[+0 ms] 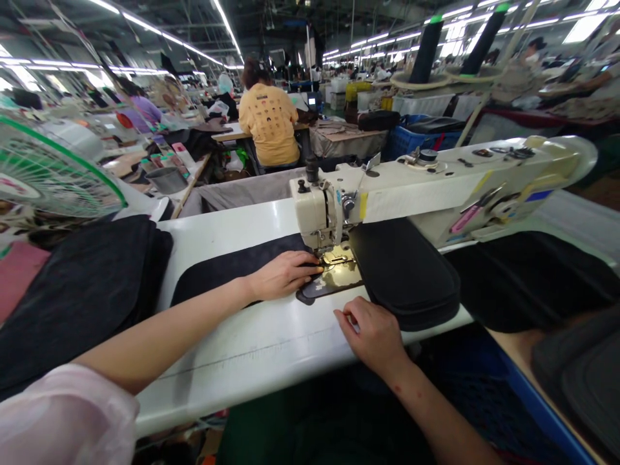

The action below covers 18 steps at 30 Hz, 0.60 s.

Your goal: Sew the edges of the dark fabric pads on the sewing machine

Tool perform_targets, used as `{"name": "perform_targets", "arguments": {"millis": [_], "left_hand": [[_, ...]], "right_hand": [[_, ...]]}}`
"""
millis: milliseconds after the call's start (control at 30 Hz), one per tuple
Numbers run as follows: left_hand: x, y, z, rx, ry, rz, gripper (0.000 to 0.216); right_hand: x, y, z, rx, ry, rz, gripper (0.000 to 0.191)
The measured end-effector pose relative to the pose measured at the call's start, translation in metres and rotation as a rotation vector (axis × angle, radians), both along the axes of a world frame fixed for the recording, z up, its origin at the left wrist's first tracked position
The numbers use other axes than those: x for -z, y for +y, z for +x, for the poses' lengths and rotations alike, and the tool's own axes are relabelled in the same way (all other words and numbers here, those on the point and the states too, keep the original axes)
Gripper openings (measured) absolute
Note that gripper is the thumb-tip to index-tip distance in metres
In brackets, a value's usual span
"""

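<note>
A dark fabric panel (237, 258) lies flat on the white sewing table, left of the needle. My left hand (285, 274) rests on its right end, fingers together and fingertips closed on the edge beside the presser foot. The sewing machine (320, 210) stands over it, its lamp lighting the metal needle plate (339, 278). My right hand (371, 329) hovers by the table's front edge, fingers curled in loosely, with nothing visible in them. Just beyond it, a stack of black rounded panels (407, 274) sits under the machine arm. What lies beneath my left fingertips is hidden.
A pile of dark panels (92, 278) and a green-rimmed fan (58, 174) are at left. More black panels (533, 278) lie at right, above a blue crate (484, 387). Pink-handled snips (469, 216) hang on the machine. A person in yellow (268, 123) sits ahead.
</note>
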<state>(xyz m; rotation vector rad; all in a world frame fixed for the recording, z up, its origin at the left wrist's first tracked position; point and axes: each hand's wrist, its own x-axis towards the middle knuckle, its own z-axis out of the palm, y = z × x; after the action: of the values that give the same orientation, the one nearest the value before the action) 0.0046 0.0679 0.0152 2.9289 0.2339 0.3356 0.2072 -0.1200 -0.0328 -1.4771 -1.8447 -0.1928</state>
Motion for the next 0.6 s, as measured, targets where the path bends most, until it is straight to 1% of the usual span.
{"name": "perform_targets", "arguments": {"millis": [133,200,267,367,467,533,600], "left_hand": [[-0.008,0.013,-0.004,0.189,0.081,-0.019,0.04],[-0.008,0.018,-0.004,0.234,0.082,-0.043,0.042],[-0.006,0.02,-0.004,0.247,0.066,-0.07,0.043],[-0.001,0.018,-0.004,0.215,0.042,-0.09,0.043],[0.003,0.011,-0.005,0.145,0.011,-0.082,0.042],[0.006,0.001,-0.004,0.065,-0.007,-0.062,0.04],[0.01,-0.016,0.002,-0.052,-0.029,-0.036,0.038]], "right_hand": [[0.001,0.001,-0.001,0.017,-0.026,0.001,0.031],[0.002,0.001,-0.002,0.03,-0.034,0.002,0.031],[0.002,0.001,-0.002,0.033,-0.035,0.007,0.031],[0.002,0.001,-0.002,0.03,-0.028,0.019,0.031],[0.002,0.001,-0.002,0.029,-0.018,0.016,0.031],[0.003,0.001,-0.001,0.022,-0.015,0.011,0.031],[0.003,0.0,-0.001,0.01,-0.01,0.012,0.03]]}}
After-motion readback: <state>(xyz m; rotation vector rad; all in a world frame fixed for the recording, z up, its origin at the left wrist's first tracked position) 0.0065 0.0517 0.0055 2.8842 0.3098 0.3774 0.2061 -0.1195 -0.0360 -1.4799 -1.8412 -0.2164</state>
